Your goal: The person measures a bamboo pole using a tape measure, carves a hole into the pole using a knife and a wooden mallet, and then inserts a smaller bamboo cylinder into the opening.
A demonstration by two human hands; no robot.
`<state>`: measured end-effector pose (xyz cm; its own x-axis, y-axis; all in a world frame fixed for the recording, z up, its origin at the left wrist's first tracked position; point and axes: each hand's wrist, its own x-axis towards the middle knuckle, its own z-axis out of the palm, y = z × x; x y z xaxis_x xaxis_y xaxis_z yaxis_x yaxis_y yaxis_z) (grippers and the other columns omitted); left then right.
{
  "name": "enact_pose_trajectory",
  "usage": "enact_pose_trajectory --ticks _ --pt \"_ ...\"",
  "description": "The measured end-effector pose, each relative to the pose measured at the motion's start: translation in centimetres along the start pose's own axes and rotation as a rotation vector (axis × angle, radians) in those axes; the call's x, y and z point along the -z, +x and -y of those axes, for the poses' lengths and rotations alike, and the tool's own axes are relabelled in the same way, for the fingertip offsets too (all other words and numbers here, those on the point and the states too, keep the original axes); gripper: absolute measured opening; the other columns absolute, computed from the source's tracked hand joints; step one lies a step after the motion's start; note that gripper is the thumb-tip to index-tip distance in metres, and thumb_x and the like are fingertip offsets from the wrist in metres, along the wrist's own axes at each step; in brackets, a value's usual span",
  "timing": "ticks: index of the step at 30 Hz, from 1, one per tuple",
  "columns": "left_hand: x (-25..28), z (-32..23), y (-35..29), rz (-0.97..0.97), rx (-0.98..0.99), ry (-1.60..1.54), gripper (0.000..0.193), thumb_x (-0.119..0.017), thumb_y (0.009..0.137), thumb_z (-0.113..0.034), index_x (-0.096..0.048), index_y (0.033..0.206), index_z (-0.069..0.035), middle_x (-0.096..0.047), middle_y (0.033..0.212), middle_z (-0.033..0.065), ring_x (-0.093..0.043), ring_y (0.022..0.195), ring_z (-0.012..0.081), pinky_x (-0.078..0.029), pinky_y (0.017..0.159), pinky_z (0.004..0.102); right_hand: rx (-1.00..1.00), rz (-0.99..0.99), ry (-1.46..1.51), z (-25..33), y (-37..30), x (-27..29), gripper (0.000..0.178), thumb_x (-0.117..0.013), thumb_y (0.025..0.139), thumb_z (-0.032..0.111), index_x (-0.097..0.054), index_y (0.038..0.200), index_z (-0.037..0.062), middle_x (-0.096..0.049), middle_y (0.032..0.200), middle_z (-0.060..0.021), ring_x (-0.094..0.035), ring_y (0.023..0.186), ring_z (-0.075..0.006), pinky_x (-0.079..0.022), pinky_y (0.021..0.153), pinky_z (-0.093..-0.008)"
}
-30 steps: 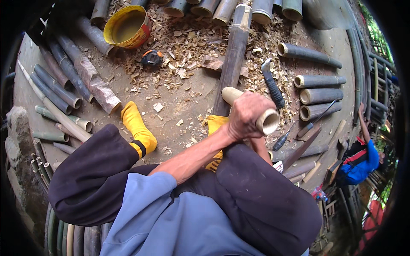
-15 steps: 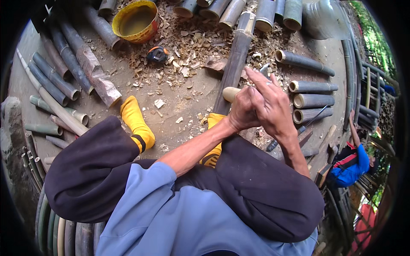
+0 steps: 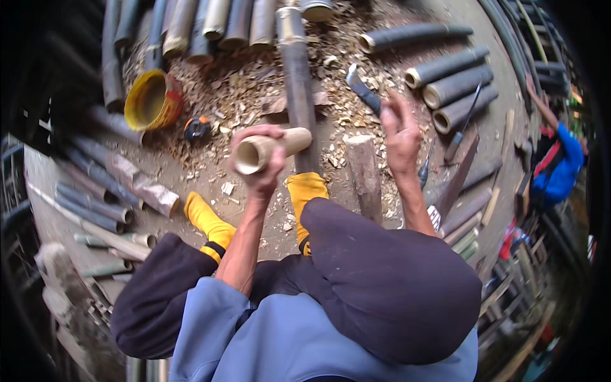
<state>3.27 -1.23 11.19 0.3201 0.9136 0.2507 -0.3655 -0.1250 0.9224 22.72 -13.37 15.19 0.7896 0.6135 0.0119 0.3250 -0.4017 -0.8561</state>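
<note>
Currently, the left hand is raised ahead of the lap, fingers and thumb wrapped round a pale bamboo tube. The right hand hangs free and holds nothing, its fingers loosely spread and slightly blurred, near the black-handled hooked blade; whether they touch, I cannot tell. Between the two forearms, a wooden block stands on the ground. Beyond, a long dark bamboo pole runs away through wood shavings, with a black-and-orange tape measure and a yellow-and-red bucket to its left. Dark bamboo sections lie to the right. The tube sits across the left palm, its open end tipped toward the wearer, its far end overlapping the pole in view.
</note>
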Motion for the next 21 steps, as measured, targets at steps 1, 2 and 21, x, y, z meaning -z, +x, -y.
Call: enact_pose_trajectory --ticks 1,2,21 --pt "0.2 0.5 -0.2 0.000 -0.012 -0.063 0.034 -0.059 0.066 0.004 -0.051 0.099 0.001 -0.060 0.085 0.0120 -0.061 0.080 0.0216 -0.051 0.080 0.0389 -0.028 0.027 -0.185 -4.2 -1.5 0.3 0.044 -0.054 0.086 0.019 -0.050 0.126 0.0009 -0.059 0.106 -0.0164 -0.058 0.094 -0.0273 -0.049 0.083 -0.0373" --pt "-0.2 0.5 -0.4 0.019 0.018 -0.067 0.034 -0.058 0.066 0.004 -0.049 0.099 0.001 -0.059 0.085 0.0122 -0.061 0.081 0.0221 -0.050 0.082 0.0398 0.087 0.023 -0.397 -8.7 -4.0 0.7 0.055 -0.056 0.084 0.023 -0.041 0.134 0.0060 -0.054 0.113 -0.0231 -0.055 0.100 -0.0328 -0.046 0.086 -0.0450" --pt "-11.1 1.2 -1.1 0.376 -0.242 0.487 0.039 -0.080 0.059 -0.014 -0.061 0.091 -0.004 -0.063 0.084 0.0092 -0.063 0.075 0.0247 -0.052 0.066 0.0342 -0.237 0.167 -0.301 -13.0 -14.7 0.3 0.104 -0.076 0.060 0.013 -0.015 0.144 0.0109 -0.045 0.127 -0.0250 -0.047 0.115 -0.0427 -0.041 0.095 -0.0450"
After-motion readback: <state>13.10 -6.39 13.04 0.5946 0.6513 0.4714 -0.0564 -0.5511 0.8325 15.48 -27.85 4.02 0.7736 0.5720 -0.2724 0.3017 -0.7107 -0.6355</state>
